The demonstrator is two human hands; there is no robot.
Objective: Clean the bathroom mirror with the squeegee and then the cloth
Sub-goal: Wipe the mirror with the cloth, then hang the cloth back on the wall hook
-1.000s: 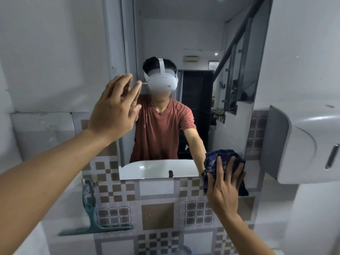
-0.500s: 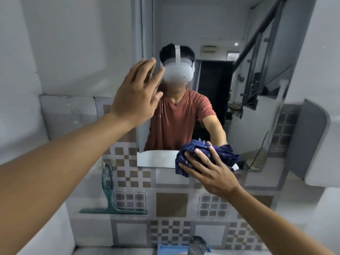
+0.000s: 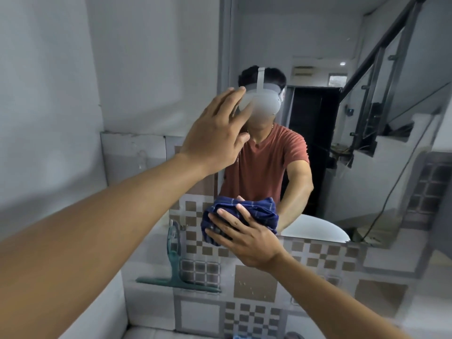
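Left hand is up against the mirror near its left edge, grip wide, fingers straight and close together, palm facing the glass. Whether the palm truly touches the glass, I cannot tell. Right hand is low, at the mirror's bottom left corner, grip wide too, fingers spread across a bunched dark blue cloth and pressing it to the glass. The cloth sits right on the bottom edge, part on the mirror, part over the tiled wall below.

The squeegee, teal, is out of both hands: it stands upright against the tiles, down and to the left of the mirror, blade flat along a ledge, handle pointing up. It is just left of the cloth and lower, not touching it.

In the glass, a person in a rust red shirt, arm reaching to the cloth, and the white curve of a sink at the bottom right.
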